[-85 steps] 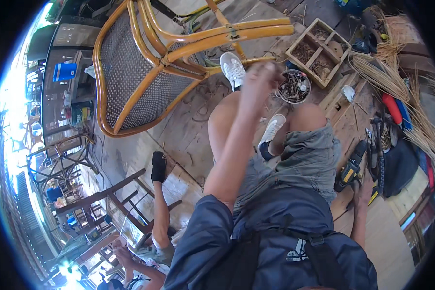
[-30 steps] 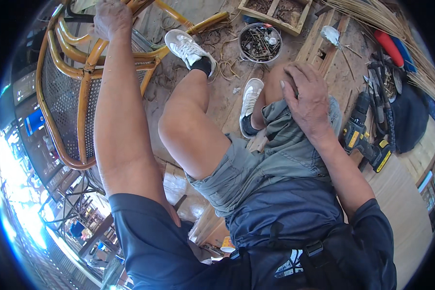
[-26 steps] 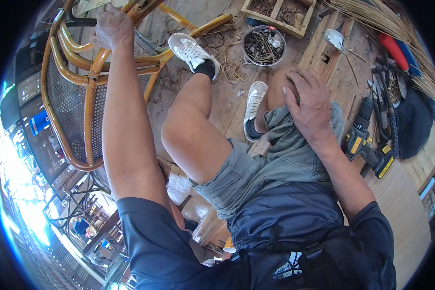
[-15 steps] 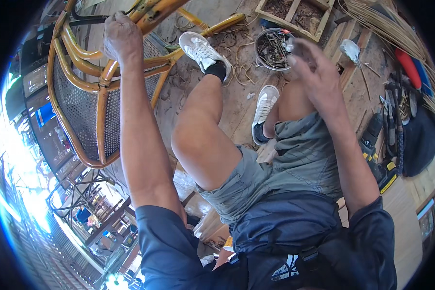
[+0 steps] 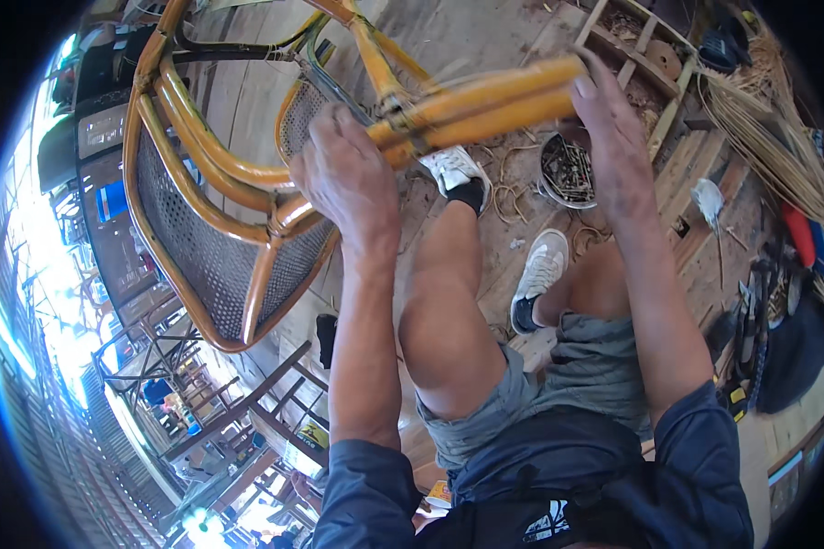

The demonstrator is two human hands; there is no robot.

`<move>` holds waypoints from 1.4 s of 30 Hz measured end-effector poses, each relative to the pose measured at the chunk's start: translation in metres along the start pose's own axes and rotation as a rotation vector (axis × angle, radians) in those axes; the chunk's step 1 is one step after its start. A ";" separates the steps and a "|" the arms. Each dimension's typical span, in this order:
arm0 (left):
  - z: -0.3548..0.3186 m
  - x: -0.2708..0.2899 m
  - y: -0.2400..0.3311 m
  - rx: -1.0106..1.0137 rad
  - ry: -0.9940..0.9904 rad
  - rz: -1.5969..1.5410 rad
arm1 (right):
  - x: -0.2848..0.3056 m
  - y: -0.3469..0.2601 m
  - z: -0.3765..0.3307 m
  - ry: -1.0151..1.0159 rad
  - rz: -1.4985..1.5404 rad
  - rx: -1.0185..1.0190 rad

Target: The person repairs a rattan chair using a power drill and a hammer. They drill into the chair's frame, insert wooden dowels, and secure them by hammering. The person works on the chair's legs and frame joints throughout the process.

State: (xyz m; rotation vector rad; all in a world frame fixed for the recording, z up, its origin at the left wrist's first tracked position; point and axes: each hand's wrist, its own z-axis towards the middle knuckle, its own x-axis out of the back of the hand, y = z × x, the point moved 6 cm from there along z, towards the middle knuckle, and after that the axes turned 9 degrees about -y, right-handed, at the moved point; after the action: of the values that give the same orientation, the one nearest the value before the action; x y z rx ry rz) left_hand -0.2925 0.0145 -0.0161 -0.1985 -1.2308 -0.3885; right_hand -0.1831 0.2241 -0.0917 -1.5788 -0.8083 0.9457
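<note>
right hand (image 5: 604, 137) now gripping rattan chair (image 5: 247, 210)

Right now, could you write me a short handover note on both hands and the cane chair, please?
Left hand: closed round the rattan chair frame where its poles meet, beside the woven mesh panel.
Right hand: gripping the end of the paired yellow poles, lifted above the knees.
Chair: tipped on its side, held off the plank floor.
Nearby: round tin of small hardware past the feet, bundle of cane strips and hand tools to the right.
Done or left: the picture does not show what work has been done on the chair.
</note>
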 end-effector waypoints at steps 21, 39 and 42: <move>-0.084 0.015 0.015 -0.048 -0.550 -0.434 | 0.055 0.041 -0.082 -0.157 -0.156 -0.253; 0.088 -0.158 -0.038 0.546 -0.647 -0.730 | 0.053 0.044 -0.083 -0.038 -0.082 -0.271; 0.065 -0.204 -0.053 0.839 -0.681 -1.133 | 0.049 0.046 -0.086 -0.061 -0.065 -0.274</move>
State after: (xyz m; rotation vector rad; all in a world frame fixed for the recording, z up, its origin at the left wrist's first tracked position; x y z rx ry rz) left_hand -0.4270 0.0255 -0.1908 1.2338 -2.0003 -0.7551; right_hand -0.0836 0.2202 -0.1351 -1.7522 -1.0624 0.8668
